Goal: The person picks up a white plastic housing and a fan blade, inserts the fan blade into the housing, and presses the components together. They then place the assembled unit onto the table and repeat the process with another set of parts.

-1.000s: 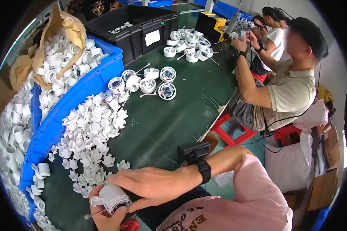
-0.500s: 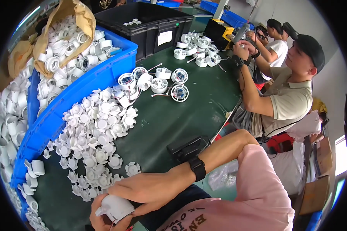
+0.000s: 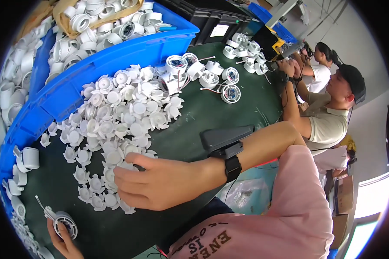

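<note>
My left hand is at the lower left, wrapped round a white round housing. The housing has a ringed opening, and a thin wire with a small plug sticks up from it. Over the near part of a heap of small white finned impellers reaches my right hand, a black band on its wrist. Its fingers bend downward with the thumb apart, and no held piece shows. The fingertips are partly hidden behind the hand, so whether they touch an impeller is unclear.
Behind the heap stands a blue bin full of white cylindrical parts. Housings with circuit boards and wires lie beyond it on the dark green table. A black crate is at the back; a co-worker sits at the right.
My hands have separated. The left carries the housing to the lower left; the right has let go of it and moved over the impellers. The view has shifted too.
</note>
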`<state>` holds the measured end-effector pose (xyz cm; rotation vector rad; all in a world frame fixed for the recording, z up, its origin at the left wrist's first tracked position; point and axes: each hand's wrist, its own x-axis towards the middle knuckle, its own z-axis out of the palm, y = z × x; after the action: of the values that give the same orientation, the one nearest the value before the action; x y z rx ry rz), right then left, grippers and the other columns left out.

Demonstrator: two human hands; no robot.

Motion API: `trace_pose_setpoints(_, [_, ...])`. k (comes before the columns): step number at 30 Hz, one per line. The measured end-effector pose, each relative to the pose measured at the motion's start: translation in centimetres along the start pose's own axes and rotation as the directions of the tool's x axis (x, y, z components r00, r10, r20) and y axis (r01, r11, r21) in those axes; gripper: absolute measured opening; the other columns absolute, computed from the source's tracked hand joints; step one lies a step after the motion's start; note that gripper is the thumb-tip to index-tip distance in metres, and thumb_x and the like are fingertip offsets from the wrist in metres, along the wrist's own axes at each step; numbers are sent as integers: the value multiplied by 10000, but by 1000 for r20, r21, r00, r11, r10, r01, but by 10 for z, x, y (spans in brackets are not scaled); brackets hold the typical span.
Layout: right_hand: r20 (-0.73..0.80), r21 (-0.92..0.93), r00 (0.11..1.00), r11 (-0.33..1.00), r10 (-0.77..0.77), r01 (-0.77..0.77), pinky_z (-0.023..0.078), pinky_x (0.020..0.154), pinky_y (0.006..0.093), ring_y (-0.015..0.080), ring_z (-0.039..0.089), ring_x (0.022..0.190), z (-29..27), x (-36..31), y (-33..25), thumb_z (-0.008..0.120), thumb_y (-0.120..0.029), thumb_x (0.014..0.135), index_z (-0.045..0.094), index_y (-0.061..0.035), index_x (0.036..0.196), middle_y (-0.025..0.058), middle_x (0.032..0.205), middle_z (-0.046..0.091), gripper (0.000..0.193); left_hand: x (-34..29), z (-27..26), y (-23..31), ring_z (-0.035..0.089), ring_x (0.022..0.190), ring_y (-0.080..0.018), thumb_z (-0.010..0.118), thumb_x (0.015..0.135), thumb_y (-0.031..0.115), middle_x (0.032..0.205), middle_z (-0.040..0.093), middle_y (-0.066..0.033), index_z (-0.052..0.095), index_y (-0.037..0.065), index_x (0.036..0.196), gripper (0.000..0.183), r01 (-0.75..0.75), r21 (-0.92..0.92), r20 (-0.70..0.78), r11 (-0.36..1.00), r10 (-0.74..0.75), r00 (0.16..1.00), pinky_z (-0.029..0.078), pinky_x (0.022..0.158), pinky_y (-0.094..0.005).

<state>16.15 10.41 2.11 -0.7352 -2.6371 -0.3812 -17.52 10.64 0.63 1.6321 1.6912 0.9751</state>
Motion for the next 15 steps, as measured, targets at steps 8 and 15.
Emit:
trace_pose_setpoints(8, [25,-99,974,970,227,-224,414,859,401,283,541,1023,-45,26,79,649,-103,725,600,-34,1060,123,1069,569,345,21,-17,-17,545,1047,-262,554,958,215,1213,533,-181,477,-46,1277,419,1,-8,-128,1000,-2,992,438,895,-344])
trace_pose_setpoints(15, [63,-171,616,617,785,-769,488,833,386,303,598,960,-69,-7,271,667,-62,750,576,-30,1130,151,1102,602,392,20,-23,-5,452,1155,-365,705,827,178,1289,443,-212,446,-26,1293,570,-364,401,-136,841,447,884,356,985,-466])
